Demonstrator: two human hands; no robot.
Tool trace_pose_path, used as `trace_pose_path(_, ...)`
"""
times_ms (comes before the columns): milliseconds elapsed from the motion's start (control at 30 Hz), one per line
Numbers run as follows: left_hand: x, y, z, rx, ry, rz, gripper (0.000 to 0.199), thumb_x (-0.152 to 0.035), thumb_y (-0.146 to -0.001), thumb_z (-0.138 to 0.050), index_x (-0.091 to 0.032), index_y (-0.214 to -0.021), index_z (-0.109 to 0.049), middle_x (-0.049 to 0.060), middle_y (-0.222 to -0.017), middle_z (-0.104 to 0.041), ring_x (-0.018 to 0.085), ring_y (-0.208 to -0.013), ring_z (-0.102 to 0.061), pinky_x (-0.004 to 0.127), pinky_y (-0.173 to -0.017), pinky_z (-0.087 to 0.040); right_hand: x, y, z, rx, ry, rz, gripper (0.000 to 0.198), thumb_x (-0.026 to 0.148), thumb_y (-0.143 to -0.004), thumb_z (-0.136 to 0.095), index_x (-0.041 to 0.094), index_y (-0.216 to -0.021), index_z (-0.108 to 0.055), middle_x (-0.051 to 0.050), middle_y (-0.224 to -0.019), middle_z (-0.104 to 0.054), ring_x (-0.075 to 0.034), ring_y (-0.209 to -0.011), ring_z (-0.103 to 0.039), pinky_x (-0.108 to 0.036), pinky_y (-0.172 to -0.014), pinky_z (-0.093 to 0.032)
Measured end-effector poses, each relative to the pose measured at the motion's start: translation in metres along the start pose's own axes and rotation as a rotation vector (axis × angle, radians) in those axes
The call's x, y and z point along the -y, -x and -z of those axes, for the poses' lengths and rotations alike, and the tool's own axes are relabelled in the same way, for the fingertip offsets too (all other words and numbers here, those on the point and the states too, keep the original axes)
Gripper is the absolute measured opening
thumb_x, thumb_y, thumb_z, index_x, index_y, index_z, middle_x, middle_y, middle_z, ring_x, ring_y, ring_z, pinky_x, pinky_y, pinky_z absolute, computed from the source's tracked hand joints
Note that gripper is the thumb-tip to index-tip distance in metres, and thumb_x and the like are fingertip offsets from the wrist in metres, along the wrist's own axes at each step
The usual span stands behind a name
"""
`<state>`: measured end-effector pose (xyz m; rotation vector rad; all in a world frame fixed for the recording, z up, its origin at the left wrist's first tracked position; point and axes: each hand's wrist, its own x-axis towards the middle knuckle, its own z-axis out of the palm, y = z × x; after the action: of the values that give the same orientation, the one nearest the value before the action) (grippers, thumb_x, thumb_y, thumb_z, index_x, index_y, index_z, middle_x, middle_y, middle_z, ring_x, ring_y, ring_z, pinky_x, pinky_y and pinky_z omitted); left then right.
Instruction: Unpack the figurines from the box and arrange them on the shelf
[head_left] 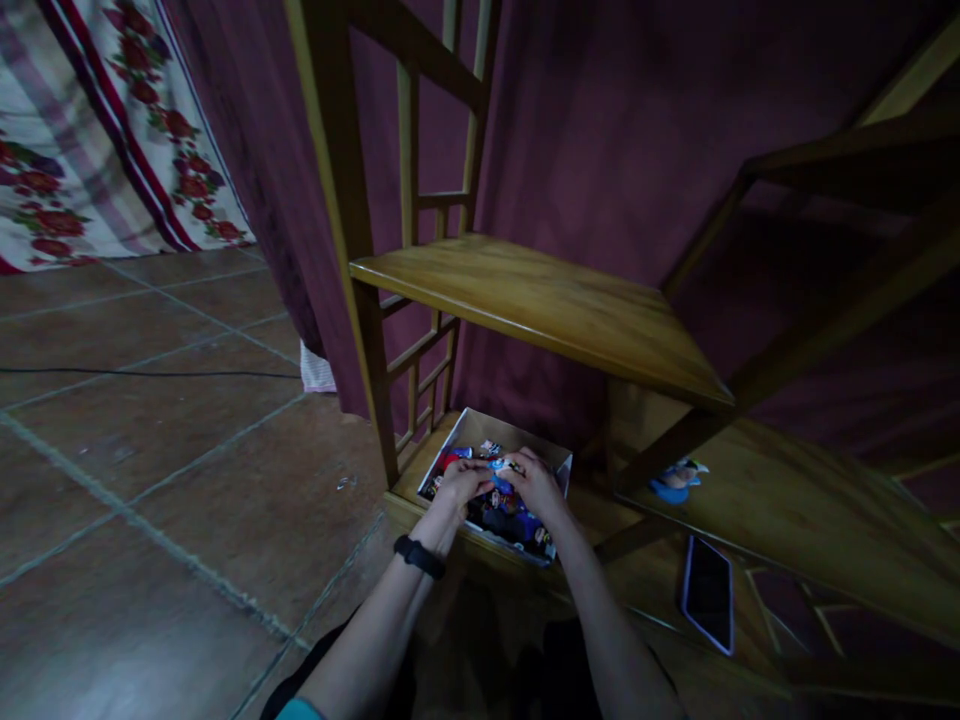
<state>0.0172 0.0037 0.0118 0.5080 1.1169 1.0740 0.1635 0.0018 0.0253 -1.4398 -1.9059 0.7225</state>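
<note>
Over an open white cardboard box (517, 432), my left hand (463, 484) and my right hand (534, 482) come together. Between their fingertips is a small light-blue and white toy figure (500, 474); both hands are closed on it, and fingers cover part of its shape. Below and around it, the box holds several small colourful figures (510, 520) in red, blue, purple and black, too dim to tell apart fully. The box rests on the lowest wooden shelf, against the left side frame.
A wooden shelf board (540, 300) juts out above the box. To the right, a blue and white figure (675, 480) stands on another board, with a phone (707, 594) lying lower down. A purple curtain (585, 130) hangs behind. A black cable (150, 373) crosses the tiled floor.
</note>
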Motion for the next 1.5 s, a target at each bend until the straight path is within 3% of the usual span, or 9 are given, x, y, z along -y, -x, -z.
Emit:
trace_pose_path(133,-0.002,-0.003,0.001,0.039,0.015,-0.026,0.019,-0.01,-0.054,-0.076,-0.01,-0.069,-0.063,0.002,-0.058,-0.061,0.008,-0.049,-0.056,0.019,-0.049,-0.048,-0.001,0.0,-0.003,-0.043,-0.074,-0.026,0.021,0.028,-0.074,-0.057,0.023,-0.094,-0.065,0.0,-0.087,-0.059,-0.015,-0.083,-0.057,-0.026,-0.076,-0.042)
trace_pose_path(267,-0.005,-0.004,0.003,0.024,0.111,-0.01,0.022,-0.007,-0.061,-0.073,-0.012,-0.08,-0.063,0.003,-0.066,-0.064,0.009,-0.052,-0.059,0.021,-0.052,-0.051,-0.008,-0.002,-0.01,-0.103,-0.258,-0.113,0.041,0.031,-0.071,-0.059,0.024,-0.112,-0.057,-0.002,-0.095,-0.062,-0.014,-0.08,-0.058,-0.028,-0.074,-0.046)
trace_pose_path(400,-0.007,-0.006,0.006,0.067,0.186,0.088,0.017,-0.005,-0.065,-0.07,-0.012,-0.078,-0.063,0.005,-0.068,-0.066,0.011,-0.055,-0.062,0.024,-0.057,-0.054,-0.015,-0.006,-0.013,-0.176,-0.424,-0.22,0.031,0.035,-0.07,-0.059,0.02,-0.096,-0.063,-0.003,-0.089,-0.064,-0.015,-0.077,-0.059,-0.028,-0.071,-0.049)
trace_pose_path(633,-0.005,-0.007,0.004,0.146,0.189,0.1,0.014,-0.002,-0.064,-0.069,-0.01,-0.075,-0.064,0.007,-0.07,-0.066,0.012,-0.06,-0.064,0.023,-0.062,-0.055,-0.009,-0.007,-0.018,-0.125,-0.66,-0.302,0.029,0.041,-0.065,-0.063,0.019,-0.084,-0.064,-0.003,-0.085,-0.065,-0.015,-0.074,-0.062,-0.028,-0.064,-0.053)
trace_pose_path(800,-0.012,0.0,0.001,0.186,0.11,0.056,0.016,-0.008,-0.065,-0.071,-0.009,-0.08,-0.065,0.009,-0.075,-0.067,0.014,-0.063,-0.065,0.022,-0.06,-0.055,-0.003,-0.005,-0.015,-0.098,-0.7,-0.333,0.034,0.044,-0.063,-0.066,0.018,-0.085,-0.065,-0.003,-0.084,-0.066,-0.016,-0.076,-0.063,-0.029,-0.068,-0.053)
trace_pose_path(933,-0.012,0.002,0.0,0.148,0.087,-0.024,0.019,-0.012,-0.065,-0.072,-0.011,-0.082,-0.065,0.007,-0.074,-0.067,0.013,-0.061,-0.064,0.023,-0.058,-0.055,-0.001,-0.005,-0.013,-0.073,-0.715,-0.33,0.035,0.042,-0.063,-0.067,0.018,-0.089,-0.065,-0.003,-0.084,-0.068,-0.017,-0.075,-0.064,-0.029,-0.067,-0.053)
trace_pose_path(1200,-0.006,0.001,-0.003,0.12,0.114,-0.128,0.022,-0.015,-0.058,-0.077,-0.011,-0.074,-0.063,0.003,-0.068,-0.064,0.012,-0.059,-0.062,0.024,-0.055,-0.055,0.001,-0.004,-0.014,-0.1,-0.634,-0.349,0.035,0.044,-0.064,-0.066,0.017,-0.087,-0.068,-0.003,-0.078,-0.069,-0.016,-0.069,-0.062,-0.025,-0.059,-0.048)
trace_pose_path(1500,0.002,-0.004,-0.001,0.15,0.164,-0.132,0.022,-0.013,-0.058,-0.076,-0.011,-0.075,-0.062,0.004,-0.072,-0.065,0.013,-0.059,-0.063,0.024,-0.055,-0.055,0.001,-0.001,-0.02,-0.163,-0.831,-0.443,0.038,0.041,-0.057,-0.073,0.016,-0.085,-0.068,-0.004,-0.074,-0.069,-0.014,-0.06,-0.061,-0.022,-0.052,-0.045)
